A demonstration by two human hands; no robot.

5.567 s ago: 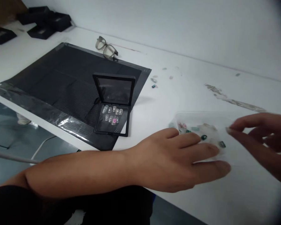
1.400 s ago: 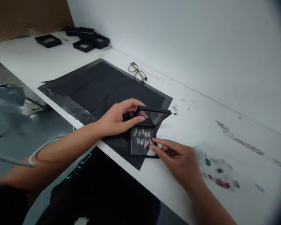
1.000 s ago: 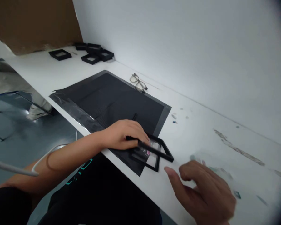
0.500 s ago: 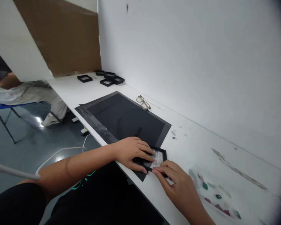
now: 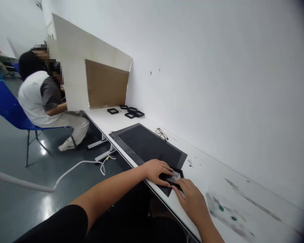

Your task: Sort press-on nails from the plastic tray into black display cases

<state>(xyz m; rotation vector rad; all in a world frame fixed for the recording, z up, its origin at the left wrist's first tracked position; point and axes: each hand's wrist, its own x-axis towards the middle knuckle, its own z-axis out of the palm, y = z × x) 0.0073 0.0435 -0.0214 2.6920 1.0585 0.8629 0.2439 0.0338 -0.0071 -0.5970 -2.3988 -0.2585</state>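
Note:
A small black display case [image 5: 175,175] with press-on nails under its clear lid lies closed at the front corner of a black mat [image 5: 147,145] on the white table. My left hand [image 5: 157,171] lies flat on the case's left side. My right hand [image 5: 191,199] grips its right front edge with the fingertips. Both hands hide most of the case.
Loose coloured nails in a clear bag [image 5: 225,214] lie to the right. Glasses [image 5: 161,134] rest behind the mat, several empty black cases [image 5: 128,112] farther back by a cardboard divider [image 5: 105,84]. Another person [image 5: 44,101] sits on a blue chair at left. A white cable [image 5: 73,167] crosses the floor.
The case's lid went from propped open to shut under my left hand. My right hand came back to the case's edge. My view has lifted, showing the room and the seated person.

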